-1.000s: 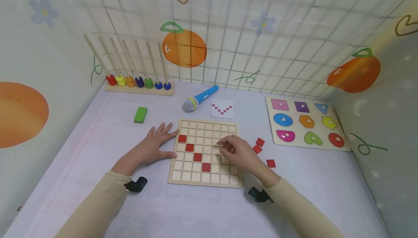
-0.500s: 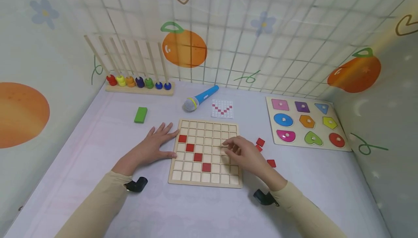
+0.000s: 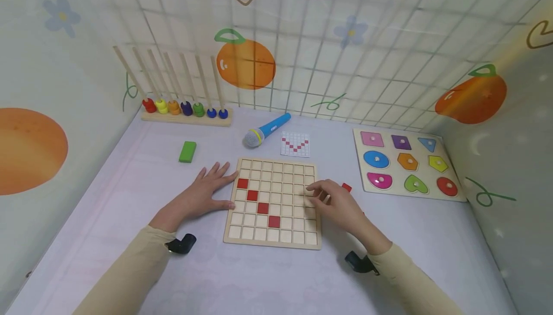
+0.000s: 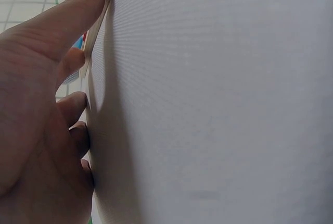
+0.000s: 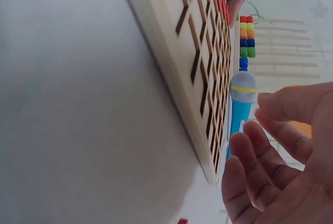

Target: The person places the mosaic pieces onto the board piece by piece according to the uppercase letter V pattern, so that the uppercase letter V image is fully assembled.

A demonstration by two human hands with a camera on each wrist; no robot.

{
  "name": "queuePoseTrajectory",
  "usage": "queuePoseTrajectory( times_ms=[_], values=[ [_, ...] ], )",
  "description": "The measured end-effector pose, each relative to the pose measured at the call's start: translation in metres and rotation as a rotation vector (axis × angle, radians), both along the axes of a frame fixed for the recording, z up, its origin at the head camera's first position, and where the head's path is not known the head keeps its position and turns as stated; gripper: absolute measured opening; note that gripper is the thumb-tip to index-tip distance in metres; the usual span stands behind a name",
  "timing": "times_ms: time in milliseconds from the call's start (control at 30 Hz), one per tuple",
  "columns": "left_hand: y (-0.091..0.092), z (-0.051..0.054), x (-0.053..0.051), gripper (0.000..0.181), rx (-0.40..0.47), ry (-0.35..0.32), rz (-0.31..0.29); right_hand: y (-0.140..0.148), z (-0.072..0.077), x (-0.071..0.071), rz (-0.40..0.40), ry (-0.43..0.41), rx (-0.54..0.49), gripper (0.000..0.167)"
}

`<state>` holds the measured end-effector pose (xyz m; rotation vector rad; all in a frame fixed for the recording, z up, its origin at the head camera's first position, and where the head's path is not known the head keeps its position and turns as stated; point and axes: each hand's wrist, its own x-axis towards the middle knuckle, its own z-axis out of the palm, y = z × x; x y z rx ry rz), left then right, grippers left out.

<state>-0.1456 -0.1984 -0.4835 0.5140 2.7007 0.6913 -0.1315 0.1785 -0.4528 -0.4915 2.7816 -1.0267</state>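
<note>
1. Head view: the grid board [image 3: 276, 187] lies on the table [image 3: 268, 281] between both hands, four red tiles [image 3: 262, 208] stepping nearer from left to right.
2. The left hand [image 3: 205, 192] is spread, touching the board's left edge.
3. The right hand [image 3: 337, 204], fingers loosely bent, thumb apart, hovers over its right edge.
4. Farther off lies a pattern card [image 3: 295, 144].

Pale walls [image 3: 26, 75] printed with oranges [image 3: 239, 67] and blue flowers [image 3: 351, 32] border the white counter [image 3: 268, 281]; grid lines [image 3: 254, 17] cross the back.

Long plain beige sleeves [image 3: 123, 272]; small, black, angular wrist devices [image 3: 185, 244]; hands [image 3: 200, 194] bare.
</note>
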Motion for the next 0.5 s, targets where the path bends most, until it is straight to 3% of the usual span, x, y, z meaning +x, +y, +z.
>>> queuePoseTrajectory(
  times_ms=[500],
  values=[
    [0.002,0.0,0.0,0.092,0.001,-0.002,0.006,0.03,-0.003,0.003,-0.068,0.049,0.066,0.028]
  ],
)
